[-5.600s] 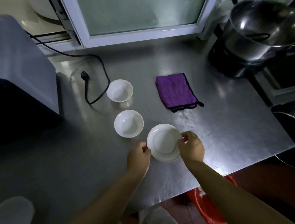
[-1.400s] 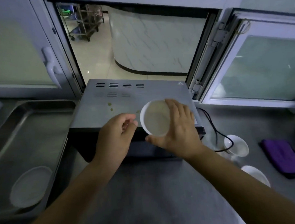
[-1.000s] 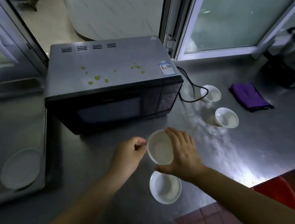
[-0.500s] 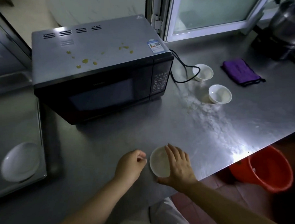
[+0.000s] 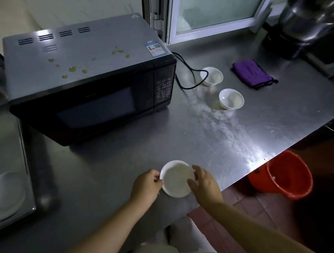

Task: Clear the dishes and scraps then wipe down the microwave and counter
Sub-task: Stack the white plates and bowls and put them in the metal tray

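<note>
A white dish [image 5: 175,178] rests on the steel counter [image 5: 110,167] near its front edge. My left hand [image 5: 145,186] pinches its left rim and my right hand [image 5: 204,184] curls over its right rim. Whether a second dish lies under it I cannot tell. The black microwave [image 5: 83,59] stands behind, with yellow drips [image 5: 71,69] on its grey top. Two white bowls [image 5: 212,78] [image 5: 231,99] sit right of the microwave. A folded purple cloth [image 5: 253,73] lies further right. A whitish smear [image 5: 209,115] streaks the counter.
A red bucket [image 5: 285,175] stands on the floor beyond the counter's right front edge. A steel tray [image 5: 20,155] at the left holds a white plate [image 5: 6,194]. The microwave's cord [image 5: 188,71] loops beside the far bowl. A large metal pot [image 5: 307,20] sits at the back right.
Both hands brought the white dish down from in front of the microwave to the counter's front edge. The view has shifted slightly; the hands stay on the dish.
</note>
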`<state>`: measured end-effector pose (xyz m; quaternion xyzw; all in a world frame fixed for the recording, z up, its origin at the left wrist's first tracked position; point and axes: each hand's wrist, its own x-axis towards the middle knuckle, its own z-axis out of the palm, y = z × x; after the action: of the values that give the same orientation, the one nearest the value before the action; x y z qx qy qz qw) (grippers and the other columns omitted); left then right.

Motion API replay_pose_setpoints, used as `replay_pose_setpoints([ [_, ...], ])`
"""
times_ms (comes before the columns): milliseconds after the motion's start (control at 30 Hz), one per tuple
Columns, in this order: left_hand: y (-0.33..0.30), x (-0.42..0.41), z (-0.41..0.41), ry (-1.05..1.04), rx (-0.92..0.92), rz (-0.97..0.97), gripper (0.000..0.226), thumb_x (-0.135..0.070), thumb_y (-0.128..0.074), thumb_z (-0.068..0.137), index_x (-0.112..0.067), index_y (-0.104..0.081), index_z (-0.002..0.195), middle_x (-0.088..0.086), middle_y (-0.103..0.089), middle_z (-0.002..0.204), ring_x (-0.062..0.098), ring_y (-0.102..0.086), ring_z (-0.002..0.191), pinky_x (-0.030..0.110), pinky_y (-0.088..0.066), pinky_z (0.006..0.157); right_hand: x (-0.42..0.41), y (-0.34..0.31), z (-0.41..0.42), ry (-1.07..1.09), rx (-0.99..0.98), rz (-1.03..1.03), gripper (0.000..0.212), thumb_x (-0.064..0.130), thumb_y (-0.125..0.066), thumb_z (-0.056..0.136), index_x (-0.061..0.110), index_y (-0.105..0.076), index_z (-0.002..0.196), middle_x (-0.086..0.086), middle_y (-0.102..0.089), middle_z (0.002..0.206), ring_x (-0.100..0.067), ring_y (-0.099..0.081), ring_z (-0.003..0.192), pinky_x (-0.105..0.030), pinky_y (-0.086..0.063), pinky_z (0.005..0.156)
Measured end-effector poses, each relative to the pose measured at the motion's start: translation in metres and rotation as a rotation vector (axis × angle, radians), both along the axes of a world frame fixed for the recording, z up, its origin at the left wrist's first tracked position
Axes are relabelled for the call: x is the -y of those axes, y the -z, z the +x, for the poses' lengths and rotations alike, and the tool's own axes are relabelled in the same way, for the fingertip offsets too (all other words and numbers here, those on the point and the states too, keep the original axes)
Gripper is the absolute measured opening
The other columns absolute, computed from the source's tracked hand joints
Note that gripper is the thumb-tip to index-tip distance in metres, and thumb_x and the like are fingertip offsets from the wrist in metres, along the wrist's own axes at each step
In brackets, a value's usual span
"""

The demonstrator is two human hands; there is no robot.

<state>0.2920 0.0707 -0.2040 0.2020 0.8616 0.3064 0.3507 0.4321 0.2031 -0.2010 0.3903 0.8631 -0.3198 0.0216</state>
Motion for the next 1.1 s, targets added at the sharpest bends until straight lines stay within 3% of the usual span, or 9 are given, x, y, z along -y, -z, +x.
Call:
replay_pose_setpoints([
  [100,-0.006,-0.014,0.002,-0.008,0.012,0.019,0.009,-0.014,-0.058,0.08,-0.022,-0.06,0.081,-0.002,-0.068,0.07,0.014,-0.065,0.055,0.031,-0.055,0.064,-0.011,-0.002,0.0,0.108,0.005,-0.116,0.03,0.022,-0.055,0.089,0.019,-0.055,0.119,-0.004,-0.066,0.106,-0.02,-0.058,0.091,-0.024,-0.041,0.071],
  [200,-0.014,-0.035,-0.001,-0.033,0.024,0.059,0.01,-0.013,-0.058,0.078,-0.022,-0.06,0.079,-0.004,-0.068,0.07,0.012,-0.064,0.053,0.031,-0.054,0.063,-0.033,-0.007,-0.003,0.206,-0.076,-0.168,0.026,0.021,-0.057,0.088,0.02,-0.058,0.114,0.0,-0.065,0.094,-0.019,-0.058,0.087,-0.026,-0.044,0.071],
  [300,-0.024,-0.064,-0.008,-0.062,0.032,0.096,0.009,-0.013,-0.059,0.079,-0.021,-0.06,0.081,-0.007,-0.067,0.074,0.011,-0.064,0.053,0.03,-0.054,0.063,-0.064,-0.014,-0.01,0.301,-0.189,-0.273,0.018,0.02,-0.055,0.09,0.019,-0.063,0.107,0.007,-0.061,0.083,-0.019,-0.06,0.082,-0.037,-0.052,0.077],
  [400,-0.033,-0.101,-0.012,-0.091,0.036,0.134,0.011,-0.011,-0.061,0.079,-0.022,-0.059,0.082,-0.008,-0.065,0.074,0.012,-0.065,0.054,0.031,-0.055,0.064,-0.103,-0.017,-0.015,0.344,-0.267,-0.309,0.012,0.018,-0.053,0.091,0.022,-0.063,0.097,0.008,-0.062,0.082,-0.02,-0.061,0.079,-0.042,-0.054,0.075],
  [567,-0.045,-0.183,-0.008,-0.113,0.03,0.175,0.019,-0.012,-0.064,0.075,-0.028,-0.057,0.082,-0.01,-0.064,0.069,0.007,-0.063,0.052,0.025,-0.052,0.06,-0.194,-0.021,-0.018,0.365,-0.343,-0.324,0.01,0.022,-0.055,0.09,0.027,-0.062,0.086,0.007,-0.064,0.081,-0.017,-0.061,0.076,-0.032,-0.054,0.066],
  [667,-0.046,-0.244,-0.003,-0.202,0.057,0.225,0.012,-0.013,-0.063,0.079,-0.022,-0.059,0.085,-0.008,-0.065,0.071,0.013,-0.066,0.055,0.03,-0.056,0.063,-0.258,-0.025,-0.02,0.346,-0.366,-0.326,0.013,0.022,-0.056,0.088,0.03,-0.061,0.08,0.006,-0.065,0.077,-0.014,-0.061,0.073,-0.029,-0.052,0.063],
  [767,-0.047,-0.303,0.0,-0.293,0.053,0.264,0.005,-0.013,-0.058,0.085,-0.018,-0.06,0.084,-0.002,-0.065,0.063,0.015,-0.064,0.052,0.038,-0.058,0.064,-0.32,-0.029,-0.025,0.324,-0.375,-0.306,0.013,0.023,-0.057,0.087,0.032,-0.06,0.078,0.01,-0.064,0.076,-0.008,-0.06,0.071,-0.023,-0.049,0.061],
  [867,-0.047,-0.35,0.0,-0.357,0.071,0.284,0.014,-0.009,-0.056,0.083,-0.02,-0.059,0.076,-0.002,-0.064,0.059,0.014,-0.064,0.051,0.04,-0.058,0.065,-0.371,-0.031,-0.036,0.294,-0.37,-0.271,0.011,0.024,-0.058,0.087,0.032,-0.061,0.08,0.013,-0.063,0.077,-0.005,-0.059,0.072,-0.02,-0.045,0.059],
  [1100,-0.034,-0.41,-0.007,-0.475,0.051,0.245,0.017,-0.004,-0.054,0.079,-0.019,-0.059,0.073,0.004,-0.065,0.059,0.017,-0.064,0.052,0.042,-0.058,0.067,-0.439,-0.019,-0.062,0.19,-0.302,-0.242,0.005,0.021,-0.059,0.086,0.024,-0.063,0.086,0.01,-0.063,0.077,-0.01,-0.06,0.074,-0.023,-0.048,0.067],
])
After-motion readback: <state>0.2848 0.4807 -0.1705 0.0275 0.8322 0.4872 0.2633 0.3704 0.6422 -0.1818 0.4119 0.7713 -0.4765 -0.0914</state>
